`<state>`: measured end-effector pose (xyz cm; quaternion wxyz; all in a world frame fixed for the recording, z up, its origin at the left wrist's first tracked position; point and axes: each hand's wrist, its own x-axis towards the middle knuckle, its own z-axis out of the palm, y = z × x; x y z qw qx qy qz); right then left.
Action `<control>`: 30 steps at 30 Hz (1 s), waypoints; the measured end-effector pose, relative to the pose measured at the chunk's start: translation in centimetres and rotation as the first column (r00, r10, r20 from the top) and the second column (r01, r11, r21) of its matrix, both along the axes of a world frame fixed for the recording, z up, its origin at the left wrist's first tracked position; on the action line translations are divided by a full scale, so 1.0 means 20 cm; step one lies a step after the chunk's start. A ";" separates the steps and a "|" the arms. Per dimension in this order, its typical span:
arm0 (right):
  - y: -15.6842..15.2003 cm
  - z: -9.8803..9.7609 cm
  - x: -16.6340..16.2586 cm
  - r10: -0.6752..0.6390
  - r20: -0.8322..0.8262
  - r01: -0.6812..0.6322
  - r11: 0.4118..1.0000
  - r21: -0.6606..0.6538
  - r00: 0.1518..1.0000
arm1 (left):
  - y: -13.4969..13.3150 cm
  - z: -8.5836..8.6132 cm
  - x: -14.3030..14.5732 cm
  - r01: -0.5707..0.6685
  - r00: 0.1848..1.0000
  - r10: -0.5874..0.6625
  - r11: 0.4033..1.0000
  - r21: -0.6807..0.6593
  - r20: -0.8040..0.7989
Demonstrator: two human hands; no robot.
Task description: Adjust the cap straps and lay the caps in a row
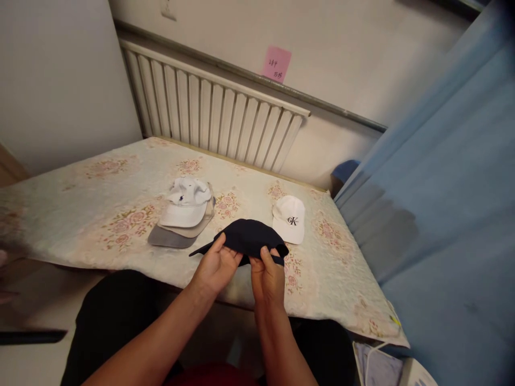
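Note:
A dark navy baseball cap [251, 237] is held up over the near edge of the table, its brim pointing left and its back opening at the right. My left hand [217, 264] grips its lower edge near the brim, thumb on the outside. With the thumb in front, my right hand [269, 271] pinches the edge by the back strap. Left of the cap lies a stack of caps: a white cap [188, 199] on top, a beige one [193, 230] beneath, and a grey brim [171, 237] at the bottom. Behind my right hand rests a white cap with black letters [289, 217].
A floral cloth [92, 187] covers the table. Beyond it stand a white radiator [217, 112] and a wall with a pink note [277, 64]. A blue curtain [438, 187] hangs at the right. Low at the right is a white basket [416, 372].

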<state>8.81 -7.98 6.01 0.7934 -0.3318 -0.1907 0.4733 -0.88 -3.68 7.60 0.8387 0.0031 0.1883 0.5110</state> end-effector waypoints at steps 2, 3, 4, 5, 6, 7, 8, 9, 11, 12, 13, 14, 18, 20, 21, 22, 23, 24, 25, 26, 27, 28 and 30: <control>0.00 0.00 0.00 0.011 -0.022 -0.011 1.000 0.020 1.000 | 0.01 -0.02 -0.01 -0.010 0.999 0.010 1.000 -0.002 0.030; 0.00 -0.01 0.01 0.013 -0.038 -0.012 0.999 0.029 0.999 | 0.02 -0.03 -0.02 -0.017 0.999 0.018 1.000 -0.010 0.040; 0.00 -0.01 0.01 0.014 -0.053 -0.013 0.999 0.034 0.998 | 0.02 -0.04 -0.02 -0.028 0.999 0.029 0.999 -0.020 0.042; 0.01 -0.01 0.01 0.012 -0.069 -0.010 0.999 0.034 0.998 | 0.03 -0.04 -0.03 -0.041 0.998 0.043 0.999 -0.032 0.039; 0.01 -0.01 0.02 0.010 -0.086 -0.008 0.999 0.031 0.996 | 0.03 -0.05 -0.03 -0.053 0.998 0.054 0.998 -0.043 0.033; 0.01 -0.01 0.02 0.009 -0.103 -0.006 1.000 0.029 0.995 | 0.04 -0.05 -0.03 -0.059 0.998 0.061 0.997 -0.055 0.027; 0.01 -0.01 0.02 0.010 -0.121 -0.006 1.000 0.031 0.993 | 0.04 -0.05 -0.04 -0.065 0.998 0.066 0.996 -0.064 0.022; 0.01 -0.01 0.02 0.011 -0.137 -0.006 0.999 0.036 0.991 | 0.03 -0.05 -0.04 -0.066 0.998 0.068 0.995 -0.071 0.019; 0.01 0.00 0.01 0.004 -0.152 0.004 0.998 0.058 0.988 | 0.02 -0.05 -0.03 -0.061 0.998 0.063 0.995 -0.082 0.018; 0.01 0.00 0.00 -0.004 -0.150 0.015 0.997 0.069 0.989 | 0.01 -0.04 -0.02 -0.056 0.998 0.058 0.995 -0.085 0.015; 0.00 0.00 -0.01 -0.012 -0.143 0.023 0.997 0.077 0.990 | 0.01 -0.04 -0.02 -0.050 0.999 0.051 0.995 -0.086 0.010; 0.00 0.00 -0.02 -0.017 -0.132 0.027 0.997 0.075 0.991 | 0.00 -0.04 -0.01 -0.040 0.999 0.040 0.995 -0.088 0.005; 0.00 -0.03 -0.08 -0.045 -0.066 0.043 0.998 -0.041 0.997 | -0.04 -0.04 0.03 0.018 1.000 -0.019 0.994 -0.104 -0.003; 0.00 -0.05 -0.09 -0.064 -0.056 0.060 0.996 -0.070 0.996 | -0.05 -0.05 0.04 0.034 0.999 -0.035 0.993 -0.111 -0.003; 0.01 -0.05 -0.09 -0.062 -0.064 0.058 0.996 -0.061 0.996 | -0.05 -0.06 0.05 0.032 0.999 -0.033 0.993 -0.112 -0.008; 0.01 -0.06 -0.09 -0.055 -0.079 0.052 0.998 -0.041 0.995 | -0.04 -0.06 0.04 0.028 1.000 -0.029 0.993 -0.111 -0.012; 0.02 -0.06 -0.08 -0.044 -0.098 0.043 0.999 -0.019 0.994 | -0.04 -0.07 0.04 0.022 1.000 -0.024 0.994 -0.110 -0.018; 0.02 -0.06 -0.07 -0.030 -0.117 0.030 1.000 0.000 0.993 | -0.03 -0.07 0.04 0.015 1.000 -0.017 0.994 -0.108 -0.021; 0.02 -0.06 -0.06 -0.016 -0.132 0.018 1.000 0.014 0.991 | -0.02 -0.07 0.03 0.005 1.000 -0.007 0.995 -0.104 -0.021; 0.02 -0.06 -0.05 -0.004 -0.143 0.008 1.000 0.027 0.990 | -0.02 -0.07 0.02 -0.005 1.000 0.003 0.995 -0.099 -0.021; 0.02 -0.06 -0.04 0.008 -0.152 -0.002 0.999 0.037 0.988 | -0.01 -0.07 0.02 -0.012 1.000 0.010 0.995 -0.095 -0.020; 0.02 -0.05 -0.03 0.018 -0.159 -0.011 0.999 0.045 0.987 | -0.01 -0.07 0.01 -0.019 1.000 0.018 0.996 -0.091 -0.019; 0.02 -0.05 -0.01 0.021 -0.169 -0.013 0.999 0.049 0.985 | 0.00 -0.06 0.01 -0.023 1.000 0.022 0.996 -0.081 -0.019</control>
